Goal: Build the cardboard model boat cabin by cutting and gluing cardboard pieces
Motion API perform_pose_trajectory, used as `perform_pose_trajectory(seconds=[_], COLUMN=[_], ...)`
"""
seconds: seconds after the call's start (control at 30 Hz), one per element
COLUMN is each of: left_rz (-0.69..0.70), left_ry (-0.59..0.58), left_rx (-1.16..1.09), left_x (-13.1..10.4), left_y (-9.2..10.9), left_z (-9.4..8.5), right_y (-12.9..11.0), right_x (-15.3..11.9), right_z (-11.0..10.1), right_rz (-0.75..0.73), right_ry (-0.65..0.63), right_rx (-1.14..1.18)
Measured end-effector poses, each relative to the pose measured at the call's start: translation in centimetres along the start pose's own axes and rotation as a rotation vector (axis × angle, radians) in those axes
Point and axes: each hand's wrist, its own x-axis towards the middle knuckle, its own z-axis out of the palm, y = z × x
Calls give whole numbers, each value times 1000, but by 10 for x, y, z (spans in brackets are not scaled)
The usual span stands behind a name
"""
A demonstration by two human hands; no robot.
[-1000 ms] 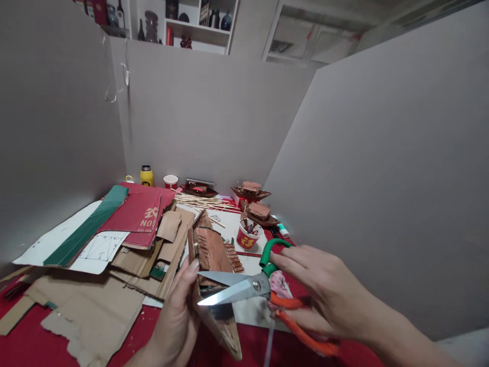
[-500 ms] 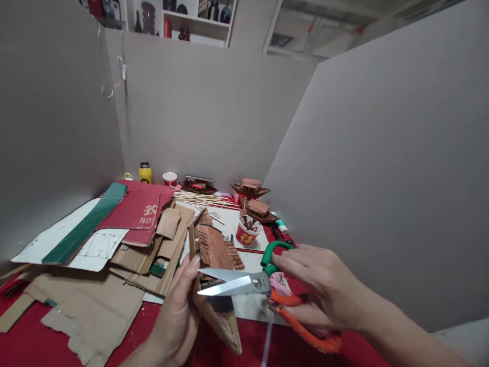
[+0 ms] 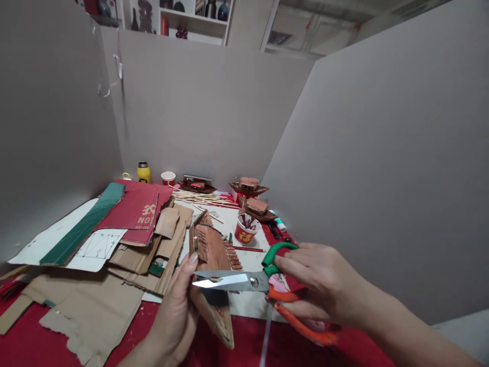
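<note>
A brown cardboard model boat [image 3: 214, 250] with a ridged roof piece is held at its left side by my left hand [image 3: 175, 306], thumb on the edge. My right hand [image 3: 321, 285] has its fingers in the scissors [image 3: 244, 282], which have one green and one orange handle. The blades lie across the boat's near part, pointing left, with only a narrow gap between them. Whether anything sits between the blades is too small to tell. A row of small brown strips [image 3: 233, 256] shows just right of the boat.
Cardboard sheets [image 3: 91, 306] pile up at the left under a green strip [image 3: 87, 221]. Behind are a red paper cup [image 3: 246, 232], thin sticks [image 3: 206, 197], several finished boats [image 3: 248, 186] and a yellow bottle [image 3: 143, 173]. Grey panels [image 3: 214, 107] enclose the table.
The scissor blades have come closer together and moved slightly up and left. The near tip of the boat has shifted a little left in my left hand.
</note>
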Motion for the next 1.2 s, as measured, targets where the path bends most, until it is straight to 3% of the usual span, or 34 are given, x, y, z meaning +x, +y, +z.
perform_pose_trajectory(seconds=[0.33, 0.47, 0.77, 0.97, 1.07, 1.2], left_rz=[-3, -9, -76, -94, -90, -154], left_ry=[8, 96, 208, 98, 39, 101], left_rx=[16, -26, -211, -151, -75, -32], left_x=[-1, -3, -7, -10, -8, 0], left_y=[0, 2, 25, 29, 28, 23], left_z=[2, 5, 11, 16, 13, 0], right_y=[0, -3, -14, -30, -35, -39], right_x=[4, 1, -29, -31, -36, -45], right_z=[-4, -7, 3, 20, 29, 41], right_rz=[-45, -33, 214, 294, 340, 507], right_ry=[42, 103, 287, 258, 338, 310], right_rx=[-65, -24, 101, 153, 212, 402])
